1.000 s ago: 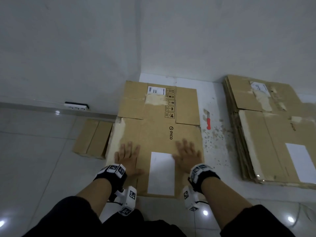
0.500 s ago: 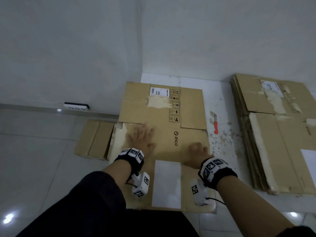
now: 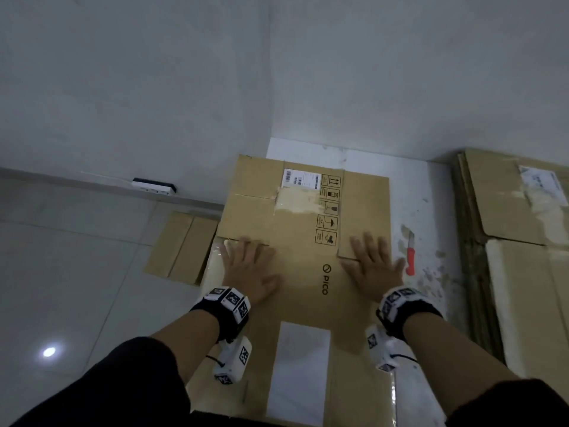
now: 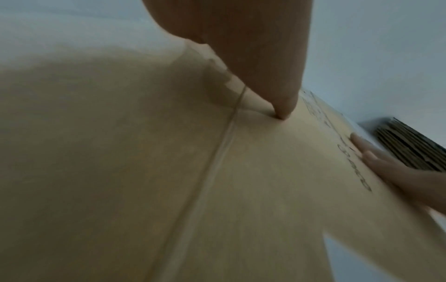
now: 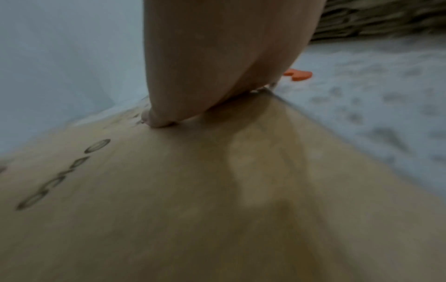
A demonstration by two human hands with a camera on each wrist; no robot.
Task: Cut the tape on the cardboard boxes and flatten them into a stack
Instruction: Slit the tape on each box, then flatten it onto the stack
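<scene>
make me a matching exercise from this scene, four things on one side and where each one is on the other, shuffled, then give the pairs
Things:
1. red-handled knife
2. power strip
3. stack of flattened boxes
4. left hand

Places:
A. at the foot of the wall, far left
B. pressed flat on the cardboard box
C. on the white floor just right of the box
D. along the right edge of the head view

Pairs: 1-C, 2-A, 3-D, 4-B
</scene>
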